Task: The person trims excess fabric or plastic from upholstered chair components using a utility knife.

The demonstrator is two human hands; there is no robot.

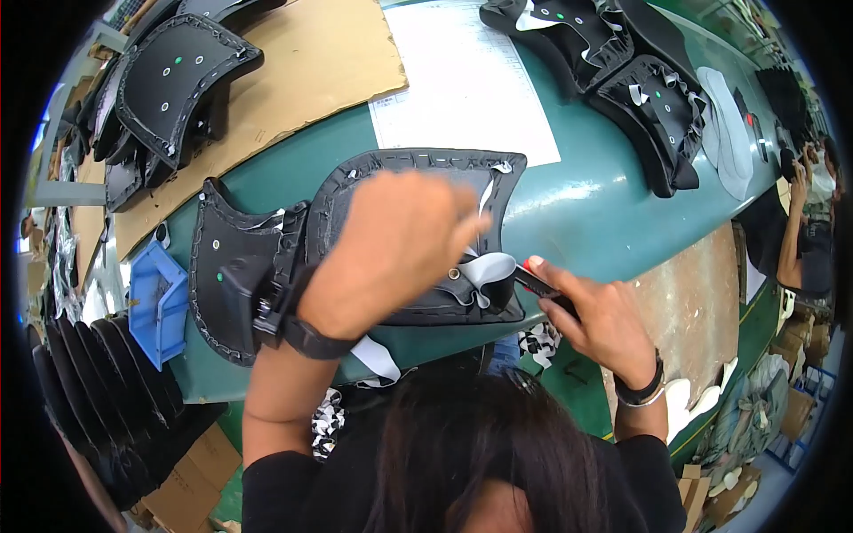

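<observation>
A black curved seat cover (418,164) lies upside down on the green table (586,204), its stitched edge and a white lining flap (490,269) showing. My left hand (400,244) presses down on the middle of the cover, fingers pinching white material near its right side. My right hand (591,315) grips a small dark tool with a red tip (531,277), its point touching the white flap at the cover's lower right edge. A second black cover piece (233,266) lies just left, partly under my left wrist.
Stacks of black seat covers sit at far left (173,84) and top right (653,107). Brown cardboard (311,62) and a white paper sheet (462,80) lie behind the work. A blue plastic bin (158,302) hangs at the left edge. Another person (800,240) stands at right.
</observation>
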